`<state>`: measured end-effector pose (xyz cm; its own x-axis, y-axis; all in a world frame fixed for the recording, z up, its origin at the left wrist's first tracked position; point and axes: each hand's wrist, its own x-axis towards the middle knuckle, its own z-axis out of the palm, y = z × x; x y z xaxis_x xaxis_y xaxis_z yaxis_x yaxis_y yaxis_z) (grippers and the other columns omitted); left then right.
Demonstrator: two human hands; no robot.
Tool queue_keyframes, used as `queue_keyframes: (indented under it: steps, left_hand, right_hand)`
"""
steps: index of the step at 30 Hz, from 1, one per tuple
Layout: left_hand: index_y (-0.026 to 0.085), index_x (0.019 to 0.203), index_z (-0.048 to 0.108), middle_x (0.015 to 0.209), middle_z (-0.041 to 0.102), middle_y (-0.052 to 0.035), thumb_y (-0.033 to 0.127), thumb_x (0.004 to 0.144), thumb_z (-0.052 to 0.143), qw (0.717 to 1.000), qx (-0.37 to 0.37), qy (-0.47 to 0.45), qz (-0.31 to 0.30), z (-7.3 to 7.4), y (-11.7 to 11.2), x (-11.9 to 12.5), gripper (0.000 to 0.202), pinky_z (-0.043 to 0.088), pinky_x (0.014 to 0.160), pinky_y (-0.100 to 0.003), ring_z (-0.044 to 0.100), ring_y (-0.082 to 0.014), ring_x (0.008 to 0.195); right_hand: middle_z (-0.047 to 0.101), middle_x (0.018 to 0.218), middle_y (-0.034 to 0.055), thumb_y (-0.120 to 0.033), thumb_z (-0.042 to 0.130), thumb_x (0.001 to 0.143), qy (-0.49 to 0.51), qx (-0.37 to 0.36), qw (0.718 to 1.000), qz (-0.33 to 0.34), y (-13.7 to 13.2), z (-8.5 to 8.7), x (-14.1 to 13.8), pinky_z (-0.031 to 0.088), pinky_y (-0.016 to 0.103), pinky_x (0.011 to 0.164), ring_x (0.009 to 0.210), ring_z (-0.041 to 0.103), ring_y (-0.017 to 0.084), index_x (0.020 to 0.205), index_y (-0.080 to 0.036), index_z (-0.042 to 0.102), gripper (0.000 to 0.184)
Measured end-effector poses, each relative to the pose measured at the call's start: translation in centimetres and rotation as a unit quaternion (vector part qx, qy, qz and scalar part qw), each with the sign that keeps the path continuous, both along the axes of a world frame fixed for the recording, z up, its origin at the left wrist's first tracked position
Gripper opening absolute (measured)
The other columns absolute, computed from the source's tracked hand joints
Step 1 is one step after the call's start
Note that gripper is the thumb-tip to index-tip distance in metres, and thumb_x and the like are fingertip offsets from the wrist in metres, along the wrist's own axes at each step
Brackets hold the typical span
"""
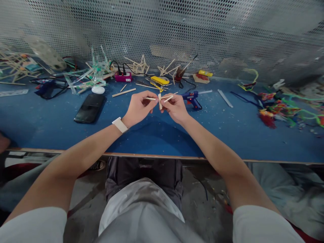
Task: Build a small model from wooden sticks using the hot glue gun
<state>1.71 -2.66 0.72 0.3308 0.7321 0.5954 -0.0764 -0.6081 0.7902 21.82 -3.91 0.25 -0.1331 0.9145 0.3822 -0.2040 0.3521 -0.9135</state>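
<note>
Both hands meet over the middle of the blue table. My left hand (140, 106), with a white band at its wrist, pinches thin pale wooden sticks between thumb and fingers. Opposite it, my right hand (176, 107) is closed on the same small bundle of wooden sticks (160, 102); one stands roughly upright and others stick out sideways. How the sticks are joined is too small to make out. Just right of my right hand lies a blue glue gun (192, 99). A yellow utility knife (160, 80) rests behind the hands.
A black phone (89, 108) and a white oval object (98, 90) lie to the left. Behind are a purple power strip (123, 76), stick structures (141, 65) and a perforated metal panel (177, 30). Colourful tangled craft pieces (273, 108) sit right. People sit on both sides.
</note>
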Motion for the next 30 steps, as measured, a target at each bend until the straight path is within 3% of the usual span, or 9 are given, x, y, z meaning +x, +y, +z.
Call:
queue_keyframes:
  steps: [12,19,26,30]
  left_hand:
    - [0.024,0.092,0.069,0.066,0.068,0.0029,0.043,0.106,0.082,1.0,0.002,0.022,-0.006,0.2,0.2,-0.1,0.027,0.044,0.048,-0.023,0.055,-0.0091,0.046]
    - [0.024,0.091,0.067,0.065,0.063,0.003,0.052,0.108,0.082,1.0,-0.003,0.006,-0.002,0.6,0.2,-0.2,0.035,0.042,0.045,-0.025,0.055,-0.01,0.045]
    - [0.025,0.087,0.064,0.058,0.057,0.0046,0.062,0.115,0.073,0.999,0.017,0.032,0.035,-0.9,1.5,-0.3,0.047,0.039,0.046,-0.026,0.05,-0.0102,0.043]
    - [0.024,0.09,0.064,0.068,0.064,0.0024,0.064,0.113,0.075,0.999,0.013,0.036,0.037,-1.7,2.7,-0.3,0.047,0.042,0.048,-0.026,0.055,-0.0105,0.047]
  right_hand:
    - [0.074,0.076,-0.0045,-0.074,0.107,0.074,-0.009,-0.02,0.999,0.04,-0.2,-0.3,-0.5,0.061,0.023,0.055,0.065,0.067,0.011,0.091,-0.025,0.077,0.06]
    - [0.071,0.081,-0.0044,-0.073,0.107,0.075,0.024,-0.036,0.999,-0.008,0.3,0.0,0.7,0.061,0.024,0.056,0.071,0.07,0.012,0.099,-0.027,0.074,0.062]
    - [0.068,0.079,-0.0052,-0.076,0.103,0.08,0.007,-0.034,0.999,0.013,0.2,0.3,0.7,0.06,0.025,0.056,0.069,0.068,0.012,0.099,-0.027,0.071,0.062]
    - [0.068,0.077,-0.0053,-0.074,0.104,0.08,0.01,-0.041,0.999,0.021,0.1,0.1,0.4,0.06,0.024,0.056,0.069,0.068,0.012,0.098,-0.027,0.071,0.06]
